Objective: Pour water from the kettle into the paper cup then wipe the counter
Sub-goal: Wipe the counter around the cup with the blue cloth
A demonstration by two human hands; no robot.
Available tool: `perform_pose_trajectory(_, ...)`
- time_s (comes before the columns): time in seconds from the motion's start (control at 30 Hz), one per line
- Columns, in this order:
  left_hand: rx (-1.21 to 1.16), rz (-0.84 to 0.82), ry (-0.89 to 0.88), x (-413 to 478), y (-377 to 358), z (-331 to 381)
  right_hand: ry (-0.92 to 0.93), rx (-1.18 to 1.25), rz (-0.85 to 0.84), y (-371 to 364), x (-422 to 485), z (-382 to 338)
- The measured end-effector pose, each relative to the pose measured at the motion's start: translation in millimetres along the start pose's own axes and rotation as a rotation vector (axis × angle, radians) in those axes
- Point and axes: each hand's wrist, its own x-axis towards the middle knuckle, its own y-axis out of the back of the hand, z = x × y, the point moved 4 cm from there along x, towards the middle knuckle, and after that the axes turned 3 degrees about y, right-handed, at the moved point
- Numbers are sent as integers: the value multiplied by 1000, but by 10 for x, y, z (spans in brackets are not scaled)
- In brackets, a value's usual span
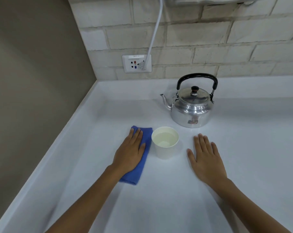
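- Fingers (137,134) of the left hand (130,152) lie flat and spread on the blue cloth (143,158), pressing it down rather than gripping it; nothing is clasped
- Right hand (205,158) rests palm-down on the bare counter (243,132), fingers extended and loose, holding nothing
- Paper cup (165,142) stands upright between the two hands, just beside the cloth's right edge, with water visible inside; pouring looks done
- Kettle (192,105) sits behind the cup, near the wall, spout pointing left, black handle upright, lid on
- Cloth: soft, limp, folded into a long pad; likely slides easily under a flat palm, best driven with even downward pressure
- Cup: light, thin-walled, easily tipped or crushed while full; wipe strokes should steer clear of it or hold it low on the wall
- Both forearms reach forward, wrists low, left angled slightly inward toward the cup
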Motion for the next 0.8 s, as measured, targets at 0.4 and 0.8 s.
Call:
perform_pose_trajectory(0.4, 126, 35, 235, -315, 54, 167, -6, -8, -11, -30, 0, 16)
perform_pose_trajectory(0.8, 17, 13, 189, -872, 230, -32, -11, -15, -21, -34, -1, 22)
